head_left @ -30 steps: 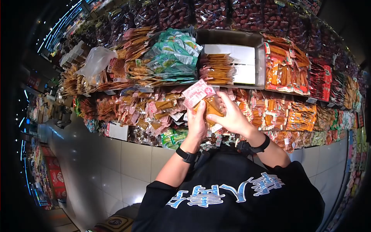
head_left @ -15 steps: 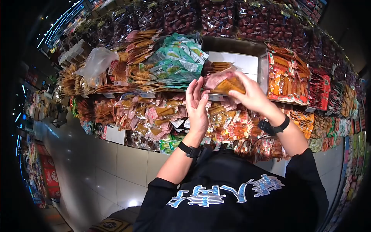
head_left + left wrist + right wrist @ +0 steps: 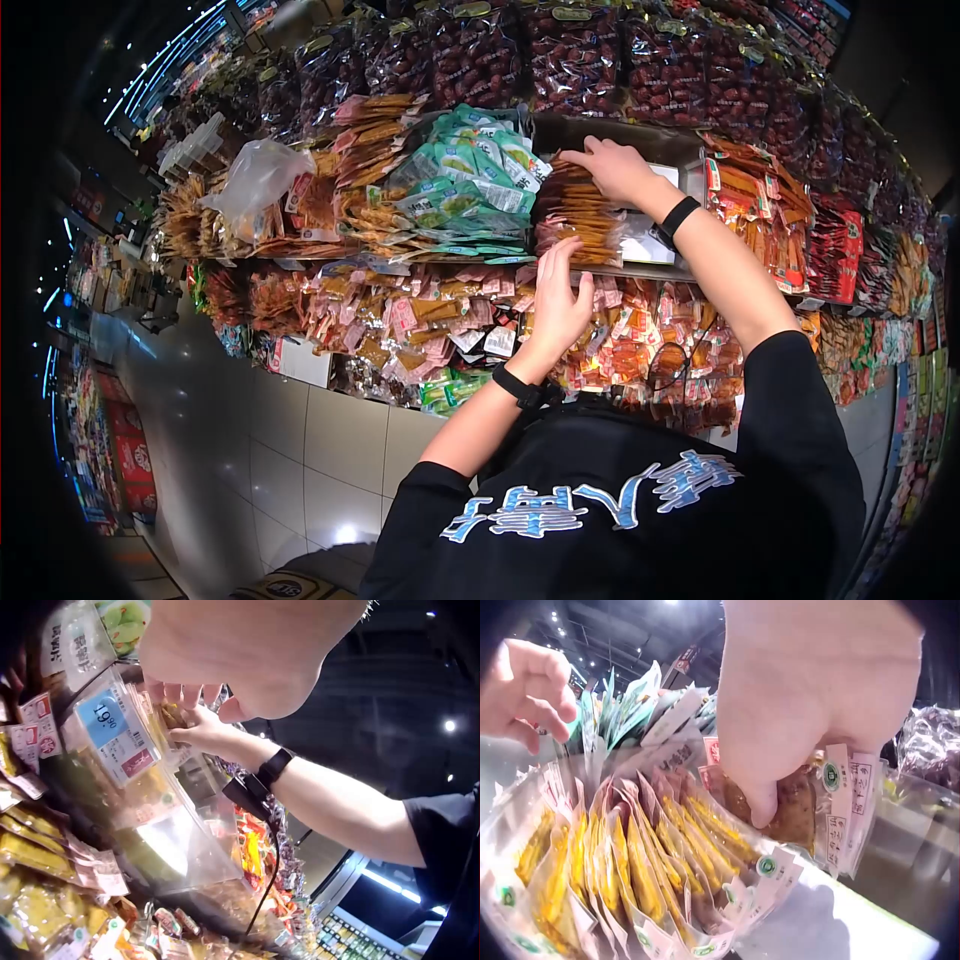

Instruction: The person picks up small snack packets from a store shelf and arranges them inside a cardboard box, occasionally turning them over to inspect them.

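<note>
At the back of a row of amber snack packets (image 3: 575,210), my right hand (image 3: 622,172) reaches down into the grey bin. The right wrist view shows that hand (image 3: 817,697) pinching a brown packet (image 3: 791,814) with a pink-and-white label, its thumb on the packet's face. It is beside the upright row (image 3: 637,862). My left hand (image 3: 560,305) is by the row's front edge, fingers extended and apart; in the right wrist view this hand (image 3: 529,694) has bent fingers holding nothing. Whether it touches the front packets is unclear.
Green packets (image 3: 475,185) lie left of the row, with a crumpled clear bag (image 3: 258,180) farther left. A white panel (image 3: 645,240) lines the bin's right part. Orange packets (image 3: 755,210) stand to the right. A price tag (image 3: 112,727) fronts the bin.
My right hand has carried the packet from in front of me to the back of the bin's row. The left hand has let go of the packet and moved right and lower.
</note>
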A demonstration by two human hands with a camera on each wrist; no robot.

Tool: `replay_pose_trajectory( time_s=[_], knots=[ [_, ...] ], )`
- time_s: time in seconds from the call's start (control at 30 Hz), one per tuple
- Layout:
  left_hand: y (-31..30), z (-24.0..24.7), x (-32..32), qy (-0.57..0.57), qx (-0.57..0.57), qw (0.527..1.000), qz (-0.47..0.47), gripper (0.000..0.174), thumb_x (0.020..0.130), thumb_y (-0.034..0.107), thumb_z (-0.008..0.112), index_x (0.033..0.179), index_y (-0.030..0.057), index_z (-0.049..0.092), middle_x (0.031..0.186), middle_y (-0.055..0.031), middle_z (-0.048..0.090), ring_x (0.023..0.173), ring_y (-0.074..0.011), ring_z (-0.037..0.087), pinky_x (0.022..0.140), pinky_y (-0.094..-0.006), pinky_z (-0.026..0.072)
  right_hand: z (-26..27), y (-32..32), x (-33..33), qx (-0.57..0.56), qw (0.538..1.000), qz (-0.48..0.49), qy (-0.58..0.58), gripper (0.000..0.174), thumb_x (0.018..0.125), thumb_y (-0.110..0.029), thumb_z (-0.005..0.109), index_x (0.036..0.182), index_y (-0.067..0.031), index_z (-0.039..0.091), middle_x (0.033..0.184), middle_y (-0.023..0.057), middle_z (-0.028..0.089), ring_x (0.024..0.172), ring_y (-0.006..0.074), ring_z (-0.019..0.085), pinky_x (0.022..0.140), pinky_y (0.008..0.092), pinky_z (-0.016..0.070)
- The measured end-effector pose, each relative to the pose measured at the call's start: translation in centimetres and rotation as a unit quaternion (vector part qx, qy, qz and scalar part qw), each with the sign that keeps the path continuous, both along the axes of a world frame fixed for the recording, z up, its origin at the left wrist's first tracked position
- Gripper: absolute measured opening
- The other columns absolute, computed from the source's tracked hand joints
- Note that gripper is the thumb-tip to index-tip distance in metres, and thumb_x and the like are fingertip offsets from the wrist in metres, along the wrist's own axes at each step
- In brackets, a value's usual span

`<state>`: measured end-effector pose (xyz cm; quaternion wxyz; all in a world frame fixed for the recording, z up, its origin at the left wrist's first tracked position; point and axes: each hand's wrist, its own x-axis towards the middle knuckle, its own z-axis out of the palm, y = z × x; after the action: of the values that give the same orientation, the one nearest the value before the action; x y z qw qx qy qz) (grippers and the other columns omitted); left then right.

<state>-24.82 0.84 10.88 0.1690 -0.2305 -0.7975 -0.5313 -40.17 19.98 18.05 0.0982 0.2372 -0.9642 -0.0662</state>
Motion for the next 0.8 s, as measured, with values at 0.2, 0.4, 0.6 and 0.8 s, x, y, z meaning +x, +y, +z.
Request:
replay_pose_trajectory(
  time_s=[0.2,0.4,0.6,0.8],
  knots=[
    [1.6,-0.6,-0.9,0.071,-0.171,0.982,0.036,0.054,0.084,0.006,0.062,0.133,-0.0054,0.043,0.143,-0.0242,0.041,0.137,-0.0418,0.036,0.115,-0.0493,0.0296,-2.1,-0.8,0.3,-0.088,0.993,0.005,-0.081,0.057,0.086,-0.017,0.051,0.142,-0.0076,0.046,0.128,0.0198,0.055,0.121,0.0376,0.052,0.104,0.0488,0.0418],
    [3.0,-1.9,-3.3,0.087,-0.307,0.945,0.07,0.064,0.092,0.026,0.058,0.143,-0.0071,0.039,0.155,-0.0247,0.031,0.147,-0.0387,0.024,0.12,-0.0541,0.015,-3.6,-1.3,1.5,-0.139,0.99,-0.01,-0.002,0.058,0.09,-0.028,0.049,0.144,-0.0074,0.047,0.147,0.0188,0.046,0.142,0.0327,0.036,0.119,0.0586,0.0184],
    [3.7,-1.9,-3.2,0.076,-0.346,0.931,0.09,0.064,0.094,0.035,0.055,0.143,-0.0047,0.044,0.156,-0.0221,0.033,0.147,-0.0336,0.028,0.121,-0.0535,0.0123,-2.3,-1.4,0.8,-0.186,0.979,0.014,-0.086,0.043,0.093,-0.026,0.051,0.132,-0.0083,0.059,0.129,0.013,0.059,0.126,0.0316,0.051,0.107,0.0547,0.0373],
    [3.6,-2.0,-3.4,0.062,-0.368,0.923,0.089,0.065,0.094,0.039,0.053,0.142,-0.0036,0.047,0.156,-0.0216,0.035,0.148,-0.0324,0.027,0.121,-0.053,0.0117,-3.3,-2.3,0.8,-0.141,0.99,0.029,0.008,0.045,0.089,-0.022,0.056,0.134,-0.0201,0.059,0.122,0.0079,0.059,0.119,0.0294,0.052,0.097,0.0453,0.0449]
  ],
)
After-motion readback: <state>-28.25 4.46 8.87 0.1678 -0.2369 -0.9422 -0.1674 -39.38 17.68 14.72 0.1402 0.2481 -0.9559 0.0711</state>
